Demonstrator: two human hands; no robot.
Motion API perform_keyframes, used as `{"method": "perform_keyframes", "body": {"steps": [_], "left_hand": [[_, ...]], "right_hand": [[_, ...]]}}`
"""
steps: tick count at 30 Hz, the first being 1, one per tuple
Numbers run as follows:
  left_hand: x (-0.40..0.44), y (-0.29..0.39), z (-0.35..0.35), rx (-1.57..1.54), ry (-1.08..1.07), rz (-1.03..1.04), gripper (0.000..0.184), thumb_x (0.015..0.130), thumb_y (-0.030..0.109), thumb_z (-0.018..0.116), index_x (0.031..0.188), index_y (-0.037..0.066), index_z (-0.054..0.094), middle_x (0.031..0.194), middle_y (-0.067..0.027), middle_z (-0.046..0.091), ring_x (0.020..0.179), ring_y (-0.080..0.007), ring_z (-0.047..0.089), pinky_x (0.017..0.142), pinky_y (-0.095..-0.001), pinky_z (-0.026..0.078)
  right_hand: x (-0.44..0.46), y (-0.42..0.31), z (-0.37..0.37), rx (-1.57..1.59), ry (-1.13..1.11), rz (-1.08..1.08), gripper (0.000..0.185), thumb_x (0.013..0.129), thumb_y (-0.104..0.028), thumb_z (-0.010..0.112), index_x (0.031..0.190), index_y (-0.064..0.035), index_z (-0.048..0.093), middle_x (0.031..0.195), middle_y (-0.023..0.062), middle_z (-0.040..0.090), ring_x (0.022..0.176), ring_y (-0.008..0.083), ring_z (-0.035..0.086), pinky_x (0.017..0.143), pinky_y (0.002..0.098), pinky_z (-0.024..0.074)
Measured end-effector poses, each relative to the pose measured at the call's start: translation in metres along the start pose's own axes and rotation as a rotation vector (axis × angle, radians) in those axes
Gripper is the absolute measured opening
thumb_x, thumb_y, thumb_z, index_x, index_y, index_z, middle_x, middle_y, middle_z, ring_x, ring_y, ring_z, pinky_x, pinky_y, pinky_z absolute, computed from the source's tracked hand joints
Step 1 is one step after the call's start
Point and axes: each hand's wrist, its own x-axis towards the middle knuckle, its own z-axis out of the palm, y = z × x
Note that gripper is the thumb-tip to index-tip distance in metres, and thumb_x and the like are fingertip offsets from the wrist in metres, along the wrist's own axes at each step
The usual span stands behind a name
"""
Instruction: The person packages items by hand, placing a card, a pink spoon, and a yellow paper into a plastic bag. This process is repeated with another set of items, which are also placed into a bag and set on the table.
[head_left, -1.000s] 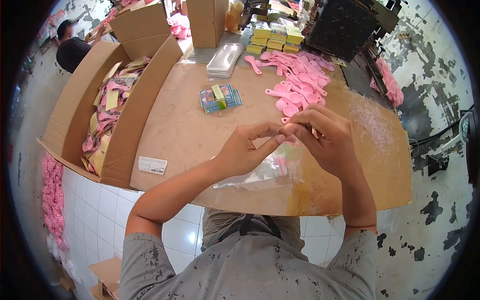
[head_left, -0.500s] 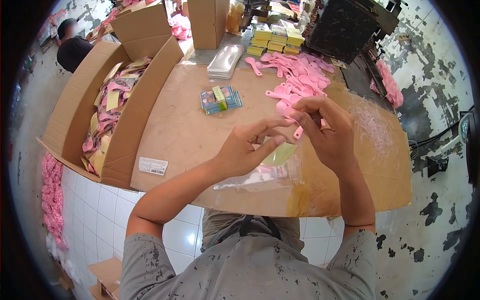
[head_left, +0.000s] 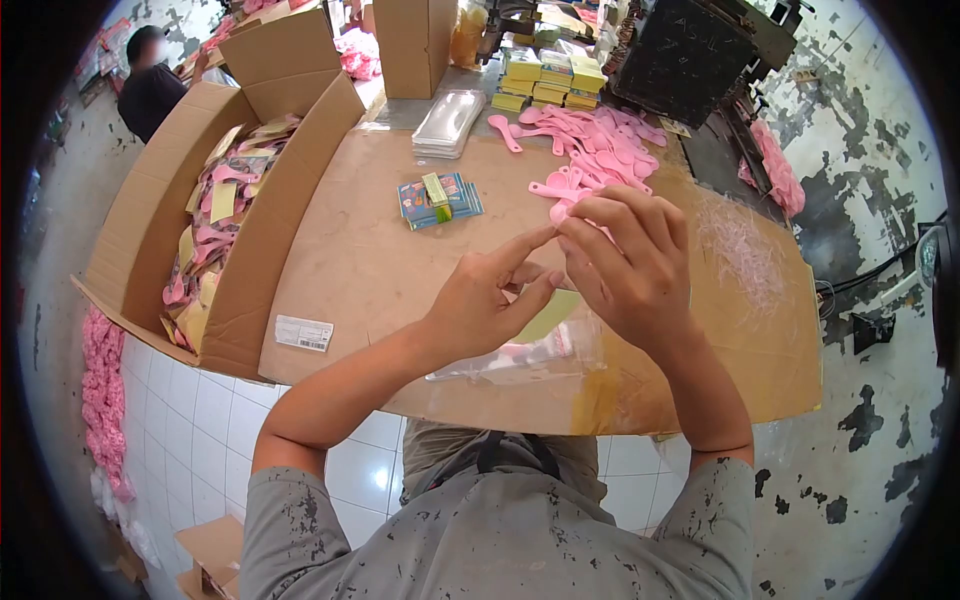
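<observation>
In the head view, my left hand (head_left: 485, 300) is curled around the upper edge of a pale yellow card (head_left: 549, 316), its thumb and index finger pointing right. My right hand (head_left: 632, 268) meets the left index fingertip with its fingers bent in a pinch; what sits between them is too small to make out. Below the card, a clear plastic bag (head_left: 500, 362) lies near the table's front edge with something pink showing through. Just beyond my right hand spreads a heap of pink spoons (head_left: 605, 150).
A carton (head_left: 235, 310) of packed pink spoons and cards stands left. On the cardboard-covered table (head_left: 340, 250) are blue cards (head_left: 415, 205), clear bags (head_left: 448, 125), a label (head_left: 303, 333) and plastic strips (head_left: 745, 255). Yellow card stacks (head_left: 540, 75) and a black machine (head_left: 685, 60) stand behind. Another person (head_left: 150, 95) is far left.
My right hand has shifted left and slightly up, its fingers now closer together at the left index fingertip. The left index finger has risen. The spoon tip seen below my right hand is now hidden.
</observation>
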Motion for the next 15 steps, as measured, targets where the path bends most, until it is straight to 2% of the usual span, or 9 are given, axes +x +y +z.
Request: {"method": "perform_keyframes", "body": {"steps": [4, 7, 9, 10, 12, 15], "left_hand": [[0.0, 0.004, -0.002, 0.245, -0.008, 0.053, 0.054, 0.1, 0.006, 0.067, 0.149, -0.004, 0.049, 0.088, -0.0149, 0.079, 0.075, -0.0138, 0.074, 0.066, -0.0274, 0.057], [0.001, 0.005, -0.004, 0.401, -0.083, 0.099, 0.056, 0.099, 0.007, 0.068, 0.15, -0.003, 0.049, 0.088, -0.016, 0.079, 0.075, -0.0184, 0.077, 0.068, -0.0313, 0.06], [0.001, 0.002, -0.002, 0.318, -0.077, 0.114, 0.053, 0.1, 0.008, 0.067, 0.15, -0.002, 0.05, 0.09, -0.0142, 0.079, 0.075, -0.0151, 0.075, 0.068, -0.0302, 0.058], [0.001, 0.001, -0.001, 0.278, -0.075, 0.123, 0.052, 0.101, 0.008, 0.066, 0.149, -0.001, 0.05, 0.091, -0.0132, 0.08, 0.075, -0.0134, 0.075, 0.068, -0.0296, 0.058], [0.004, 0.004, -0.008, 0.14, -0.118, -0.024, 0.049, 0.103, 0.008, 0.064, 0.149, 0.0, 0.052, 0.095, -0.0124, 0.08, 0.079, -0.0102, 0.073, 0.071, -0.0269, 0.056], [0.008, -0.002, -0.015, -0.107, -0.153, -0.167, 0.044, 0.106, 0.009, 0.061, 0.149, 0.002, 0.053, 0.104, -0.0122, 0.08, 0.086, -0.0066, 0.07, 0.076, -0.0235, 0.054]], "right_hand": [[0.001, -0.001, 0.001, -0.063, -0.116, -0.049, 0.028, 0.076, -0.019, 0.077, 0.1, -0.0069, 0.069, 0.11, 0.0038, 0.066, 0.112, 0.0238, 0.062, 0.097, 0.0392, 0.0429], [0.003, 0.003, 0.005, -0.045, -0.195, -0.034, 0.028, 0.077, -0.018, 0.075, 0.101, -0.0068, 0.067, 0.106, 0.005, 0.064, 0.111, 0.0243, 0.06, 0.096, 0.04, 0.0435], [0.004, 0.01, 0.006, 0.016, -0.253, 0.024, 0.024, 0.08, -0.016, 0.074, 0.101, -0.0072, 0.064, 0.103, 0.0064, 0.062, 0.109, 0.0255, 0.06, 0.096, 0.0406, 0.0437], [0.003, 0.016, 0.006, 0.061, -0.204, 0.082, 0.02, 0.083, -0.015, 0.072, 0.099, -0.0068, 0.063, 0.102, 0.0065, 0.061, 0.108, 0.0246, 0.06, 0.095, 0.0402, 0.0441], [-0.002, 0.032, 0.0, 0.155, -0.104, 0.196, 0.013, 0.09, -0.012, 0.068, 0.096, -0.0059, 0.06, 0.1, 0.0065, 0.061, 0.105, 0.0229, 0.06, 0.093, 0.0396, 0.0447], [-0.023, 0.061, -0.032, 0.819, -0.268, 0.71, 0.007, 0.098, -0.01, 0.06, 0.096, -0.0044, 0.057, 0.091, 0.006, 0.061, 0.087, 0.0177, 0.062, 0.078, 0.0353, 0.0502]]}}
